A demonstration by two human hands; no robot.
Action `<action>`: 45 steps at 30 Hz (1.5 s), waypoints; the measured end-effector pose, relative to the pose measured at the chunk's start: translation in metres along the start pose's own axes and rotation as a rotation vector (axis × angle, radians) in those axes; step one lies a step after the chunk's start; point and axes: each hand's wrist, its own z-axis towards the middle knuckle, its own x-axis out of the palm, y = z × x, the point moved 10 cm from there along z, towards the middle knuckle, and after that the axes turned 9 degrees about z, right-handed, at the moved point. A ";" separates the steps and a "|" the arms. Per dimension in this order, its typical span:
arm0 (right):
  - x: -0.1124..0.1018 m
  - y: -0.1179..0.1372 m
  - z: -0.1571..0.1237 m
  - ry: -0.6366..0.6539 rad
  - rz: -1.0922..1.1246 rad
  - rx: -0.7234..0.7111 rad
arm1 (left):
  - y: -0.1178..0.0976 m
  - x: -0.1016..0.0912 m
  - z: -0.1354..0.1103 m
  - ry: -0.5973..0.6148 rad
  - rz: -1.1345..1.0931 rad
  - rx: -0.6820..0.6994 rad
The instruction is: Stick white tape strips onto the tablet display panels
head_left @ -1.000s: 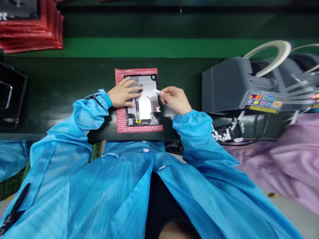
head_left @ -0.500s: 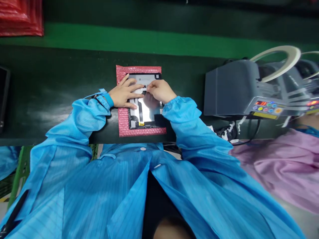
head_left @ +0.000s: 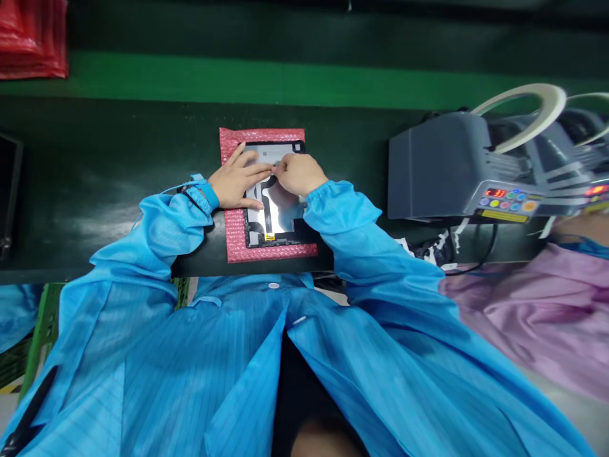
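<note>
A flat panel (head_left: 278, 212) with a black frame and a shiny silver back lies on a pink bubble-wrap sheet (head_left: 234, 228) on the dark green bench. My left hand (head_left: 235, 181) rests flat on the panel's left side, fingers stretched out. My right hand (head_left: 297, 174) is curled over the panel's upper middle, fingertips pressed down next to the left fingertips. A small white tape strip seen earlier is hidden under those fingers. Both arms wear blue sleeves, and a blue strap circles my left wrist.
A grey tape dispenser machine (head_left: 442, 168) with coloured buttons and white tape reels stands to the right. Red bags (head_left: 31, 38) are stacked at the far left. A dark object (head_left: 7, 190) sits at the left edge. A person in a pink sleeve (head_left: 533, 317) is at the right.
My right hand brought a small white strip from the right onto the panel's upper middle and now presses there. My left hand stayed on the panel.
</note>
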 end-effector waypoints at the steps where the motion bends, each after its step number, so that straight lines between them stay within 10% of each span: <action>1: -0.002 -0.002 -0.002 -0.025 -0.014 0.022 | 0.000 0.000 0.000 -0.003 0.009 -0.004; 6: -0.028 -0.053 -0.040 -0.320 0.150 0.103 | 0.003 0.000 0.000 0.001 0.049 -0.009; 12: -0.043 -0.215 -0.170 -1.066 0.866 0.310 | 0.001 -0.020 0.007 -0.089 0.060 0.016; 16: -0.028 -0.277 -0.211 -1.221 1.183 0.517 | 0.006 -0.045 0.022 -0.234 -0.023 -0.064; 45: -0.054 -0.296 -0.212 -1.417 1.107 0.414 | -0.052 -0.039 0.056 -0.227 0.018 0.000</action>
